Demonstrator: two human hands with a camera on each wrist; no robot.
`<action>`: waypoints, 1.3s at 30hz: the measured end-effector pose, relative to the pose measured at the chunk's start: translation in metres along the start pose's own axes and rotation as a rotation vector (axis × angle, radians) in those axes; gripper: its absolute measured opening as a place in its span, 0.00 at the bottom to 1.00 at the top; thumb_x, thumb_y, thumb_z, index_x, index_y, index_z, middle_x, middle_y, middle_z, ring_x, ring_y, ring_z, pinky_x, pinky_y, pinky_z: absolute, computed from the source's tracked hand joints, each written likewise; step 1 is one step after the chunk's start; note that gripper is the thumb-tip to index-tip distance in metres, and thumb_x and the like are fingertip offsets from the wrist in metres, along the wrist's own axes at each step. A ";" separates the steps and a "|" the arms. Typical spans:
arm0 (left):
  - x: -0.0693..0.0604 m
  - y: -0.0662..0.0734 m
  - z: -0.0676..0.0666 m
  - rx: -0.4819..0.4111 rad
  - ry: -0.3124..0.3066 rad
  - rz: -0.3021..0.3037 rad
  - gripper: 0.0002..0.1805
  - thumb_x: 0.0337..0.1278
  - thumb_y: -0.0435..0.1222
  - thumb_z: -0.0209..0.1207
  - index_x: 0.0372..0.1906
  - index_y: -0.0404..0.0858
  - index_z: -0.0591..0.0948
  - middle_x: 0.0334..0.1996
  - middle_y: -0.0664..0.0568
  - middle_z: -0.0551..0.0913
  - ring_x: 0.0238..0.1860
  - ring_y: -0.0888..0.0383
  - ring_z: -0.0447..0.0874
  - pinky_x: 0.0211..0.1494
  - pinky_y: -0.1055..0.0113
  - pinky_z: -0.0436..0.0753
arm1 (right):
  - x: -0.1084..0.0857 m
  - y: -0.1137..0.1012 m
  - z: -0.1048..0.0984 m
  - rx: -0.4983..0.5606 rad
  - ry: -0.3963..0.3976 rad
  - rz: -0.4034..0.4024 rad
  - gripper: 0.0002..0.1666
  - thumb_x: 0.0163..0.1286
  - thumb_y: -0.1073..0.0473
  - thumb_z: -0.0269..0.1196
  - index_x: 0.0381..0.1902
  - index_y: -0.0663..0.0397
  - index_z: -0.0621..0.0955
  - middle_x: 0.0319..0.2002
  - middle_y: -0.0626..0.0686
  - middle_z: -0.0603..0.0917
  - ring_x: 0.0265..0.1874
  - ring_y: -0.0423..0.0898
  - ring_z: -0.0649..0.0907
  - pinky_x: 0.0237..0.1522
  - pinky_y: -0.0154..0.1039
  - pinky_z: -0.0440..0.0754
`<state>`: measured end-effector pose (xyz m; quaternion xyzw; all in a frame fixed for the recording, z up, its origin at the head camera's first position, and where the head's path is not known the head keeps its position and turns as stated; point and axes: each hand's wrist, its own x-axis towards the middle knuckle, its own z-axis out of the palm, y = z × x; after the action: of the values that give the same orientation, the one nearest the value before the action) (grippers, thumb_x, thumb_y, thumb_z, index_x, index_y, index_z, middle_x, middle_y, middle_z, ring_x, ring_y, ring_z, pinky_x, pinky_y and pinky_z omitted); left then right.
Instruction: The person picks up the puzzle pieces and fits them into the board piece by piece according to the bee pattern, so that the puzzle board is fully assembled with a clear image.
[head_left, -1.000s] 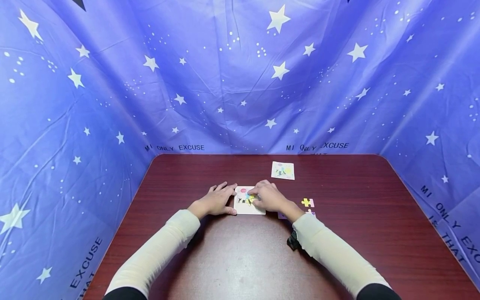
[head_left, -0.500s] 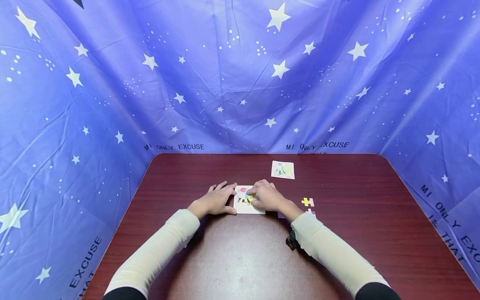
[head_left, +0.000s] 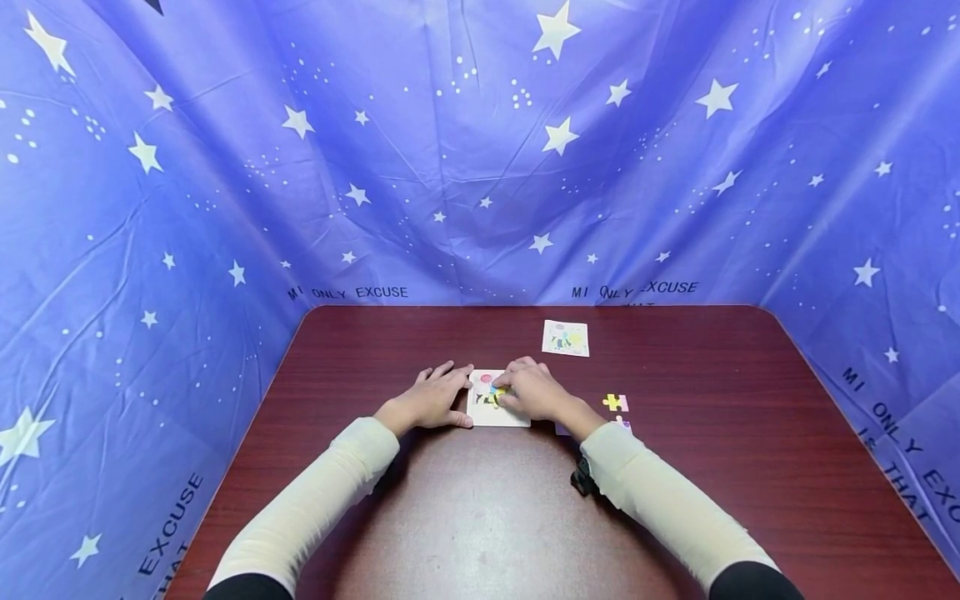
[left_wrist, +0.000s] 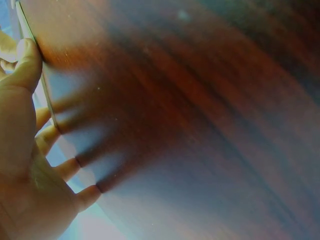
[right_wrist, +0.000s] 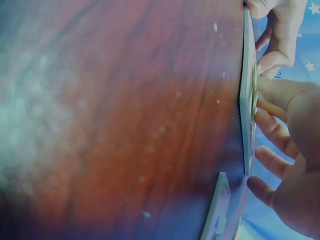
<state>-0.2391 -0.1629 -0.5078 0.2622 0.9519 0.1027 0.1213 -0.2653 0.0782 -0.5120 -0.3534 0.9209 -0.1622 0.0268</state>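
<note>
A white square puzzle board [head_left: 489,417] with a bee picture and a red round spot lies flat mid-table. My left hand [head_left: 429,401] rests at its left edge, fingers spread. Its thumb is by the near left corner and its index finger by the far left corner. Over the board's right half is my right hand [head_left: 534,392], whose thumb and index finger pinch a small puzzle piece [right_wrist: 254,95] standing slightly proud of the board. Most of that piece is hidden by the fingers. The right hand's other fingers [right_wrist: 272,162] are bent over the board's far right side.
Right of the board lie a yellow and pink puzzle piece [head_left: 615,403] and purple pieces [head_left: 622,424], partly hidden by the right wrist. A white picture card [head_left: 566,338] of a bee lies farther back. A starry blue curtain [head_left: 480,150] surrounds the brown table [head_left: 480,517].
Both hands stay at the board. The right thumb and fingers shift very slightly over its picture, while the whole head view drifts a little upward.
</note>
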 end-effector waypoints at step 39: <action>0.001 -0.003 0.002 0.000 0.001 0.009 0.39 0.55 0.61 0.66 0.66 0.44 0.73 0.81 0.50 0.58 0.81 0.38 0.52 0.74 0.32 0.58 | -0.023 0.026 -0.034 0.023 0.022 -0.044 0.21 0.69 0.54 0.67 0.58 0.50 0.85 0.50 0.51 0.87 0.57 0.54 0.81 0.59 0.60 0.75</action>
<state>-0.2406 -0.1648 -0.5111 0.2665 0.9507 0.1032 0.1203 -0.2701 0.1206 -0.4898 -0.3712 0.9114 -0.1770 0.0170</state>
